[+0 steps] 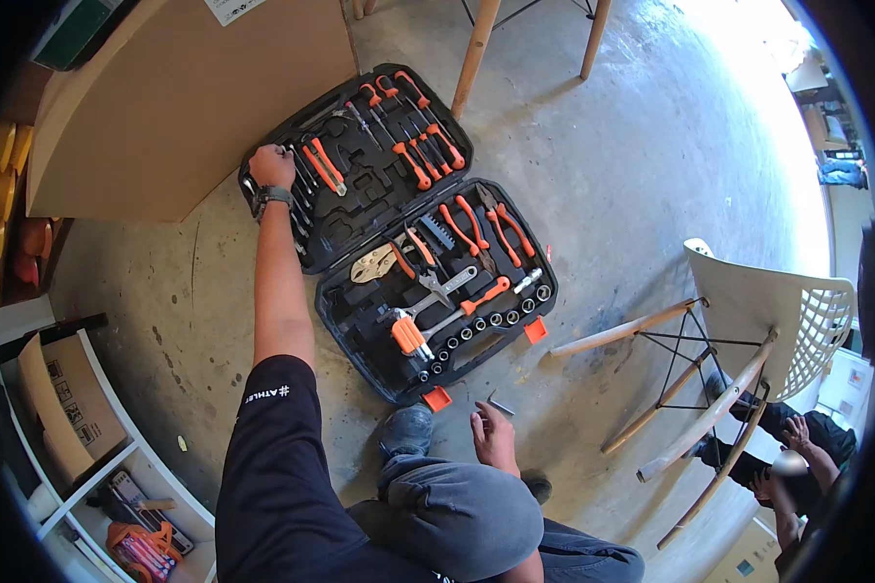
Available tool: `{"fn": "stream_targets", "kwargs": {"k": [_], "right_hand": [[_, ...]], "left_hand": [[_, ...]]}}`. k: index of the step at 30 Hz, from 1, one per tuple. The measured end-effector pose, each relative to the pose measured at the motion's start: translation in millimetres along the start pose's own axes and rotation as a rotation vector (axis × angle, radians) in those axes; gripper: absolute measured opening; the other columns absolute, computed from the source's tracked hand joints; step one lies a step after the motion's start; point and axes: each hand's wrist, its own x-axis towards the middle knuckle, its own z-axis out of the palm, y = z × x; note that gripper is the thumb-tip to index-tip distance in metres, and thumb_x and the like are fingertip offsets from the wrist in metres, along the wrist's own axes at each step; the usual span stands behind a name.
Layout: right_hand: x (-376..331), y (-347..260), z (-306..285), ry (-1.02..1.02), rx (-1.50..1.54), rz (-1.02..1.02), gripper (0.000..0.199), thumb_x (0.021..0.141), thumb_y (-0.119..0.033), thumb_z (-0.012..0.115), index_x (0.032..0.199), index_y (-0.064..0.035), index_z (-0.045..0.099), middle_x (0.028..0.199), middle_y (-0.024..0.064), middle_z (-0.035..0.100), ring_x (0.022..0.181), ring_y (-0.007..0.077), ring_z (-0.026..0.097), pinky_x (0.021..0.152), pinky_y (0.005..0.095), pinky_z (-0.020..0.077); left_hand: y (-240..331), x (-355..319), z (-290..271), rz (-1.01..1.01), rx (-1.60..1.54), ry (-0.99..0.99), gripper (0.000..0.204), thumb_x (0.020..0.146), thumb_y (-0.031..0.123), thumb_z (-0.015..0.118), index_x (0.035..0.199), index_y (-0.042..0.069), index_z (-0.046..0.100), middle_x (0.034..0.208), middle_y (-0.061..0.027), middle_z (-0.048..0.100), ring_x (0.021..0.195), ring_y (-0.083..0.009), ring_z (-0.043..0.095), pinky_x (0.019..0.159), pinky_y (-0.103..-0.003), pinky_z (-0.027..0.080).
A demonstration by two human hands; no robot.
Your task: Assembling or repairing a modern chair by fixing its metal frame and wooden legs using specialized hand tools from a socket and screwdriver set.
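An open black tool case (360, 209) lies on the concrete floor, filled with orange-handled screwdrivers, pliers, wrenches and sockets. My left hand (271, 165), with a watch on the wrist, reaches to the far left edge of the lid half, fingers closed on a small tool in the row of wrenches there. My right hand (494, 434) rests by my knee near the case's front edge, pinching a small metal hex key (500, 403).
A large cardboard box (180, 92) stands behind the case. A white chair (749, 340) lies tipped on its side at right, with another person's hands (797, 457) near its legs. A white shelf (97, 466) with boxes is at lower left. Wooden legs (476, 49) stand at the top.
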Motion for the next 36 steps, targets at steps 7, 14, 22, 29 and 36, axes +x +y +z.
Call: {"fn": "stream_targets", "kwargs": {"k": [7,14,22,29,36], "right_hand": [[1.9,3.1,14.1,-0.025,-0.033,-0.045,0.029,0.093,-0.019,0.064,0.118,-0.0045,0.065,0.09,0.0192,0.07,0.077,0.0301,0.07,0.071,0.0381,0.0545],[4.6,11.0,9.0,0.033,-0.026,-0.038,0.03,0.092,-0.019,0.065,0.119,-0.006,0.065,0.09,0.0177,0.071,0.076,0.0286,0.07,0.071,0.0371,0.0549],[16.4,-1.2,19.2,0.0,-0.099,-0.097,0.028,0.092,-0.018,0.064,0.117,-0.0054,0.066,0.091,0.0172,0.071,0.078,0.0281,0.071,0.071,0.0376,0.0558],[14.5,12.8,14.4,0.023,-0.083,-0.114,0.03,0.092,-0.023,0.066,0.118,-0.0074,0.066,0.093,0.0157,0.071,0.078,0.0275,0.071,0.071,0.0378,0.0559],[9.9,16.1,9.9,-0.061,-0.173,-0.152,0.033,0.093,-0.027,0.063,0.119,-0.0073,0.064,0.097,0.015,0.07,0.083,0.0301,0.07,0.073,0.0395,0.056]], "left_hand": [[-0.2,-45.8,14.9,0.22,0.263,0.193,0.022,0.092,0.01,0.053,0.103,0.004,0.071,0.092,-0.0168,0.063,0.085,-0.0366,0.065,0.073,-0.045,0.054],[29.5,-74.3,5.8,0.251,0.495,0.186,0.045,0.091,0.028,0.058,0.128,0.003,0.061,0.116,-0.0073,0.056,0.108,-0.0276,0.052,0.087,-0.047,0.042],[22.7,-81.3,-0.7,0.284,0.366,0.28,0.039,0.09,0.034,0.055,0.11,0.002,0.068,0.109,-0.0131,0.06,0.099,-0.0321,0.057,0.083,-0.047,0.045],[17.6,-20.7,4.9,-0.079,0.214,0.059,0.028,0.089,0.029,0.059,0.092,0.003,0.071,0.099,-0.0213,0.068,0.092,-0.0397,0.067,0.077,-0.051,0.054],[-36.9,6.8,22.0,-0.169,0.311,-0.067,0.022,0.09,0.021,0.055,0.096,0.007,0.071,0.097,-0.0195,0.071,0.092,-0.0395,0.07,0.071,-0.052,0.056]]}}
